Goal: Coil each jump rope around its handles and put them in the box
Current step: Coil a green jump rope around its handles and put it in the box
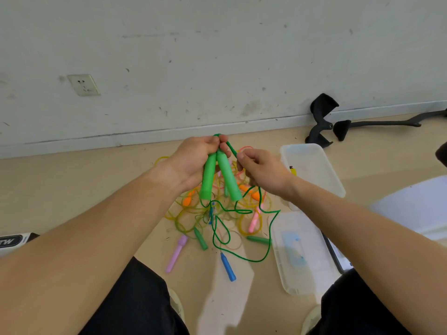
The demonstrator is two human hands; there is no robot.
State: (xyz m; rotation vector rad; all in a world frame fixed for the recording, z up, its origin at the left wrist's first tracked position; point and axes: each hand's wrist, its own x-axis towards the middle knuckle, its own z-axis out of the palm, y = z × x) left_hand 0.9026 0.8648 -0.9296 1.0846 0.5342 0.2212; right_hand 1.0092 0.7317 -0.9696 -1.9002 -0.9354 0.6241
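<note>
A clear plastic box [314,155] stands open on the floor to the right, just beyond the right hand [262,171]. A small yellow object [293,169] lies inside it, by its left wall. The box's clear lid [304,228] lies flat on the floor nearer, just right of the rope pile [193,213], and a blue patch shows on it.

The left hand [193,160] grasps two bright green handles [209,176] side by side, with their thick ends pointing down. The right hand pinches the green cord [266,245] between thumb and finger, close to the tops of the handles. The rest of the cord hangs in loose loops onto the pile.

The pile is a tangle of yellow, pink and green ropes under the hands. Purple, blue, green, pink and orange handles stick out of it.

The skirting board [96,141] runs just beyond the pile. Bare floor [72,189] opens to the left, while the box and lid crowd the right. Black objects [321,117] lie far right against the wall. Knees in black trousers flank the near edge.
</note>
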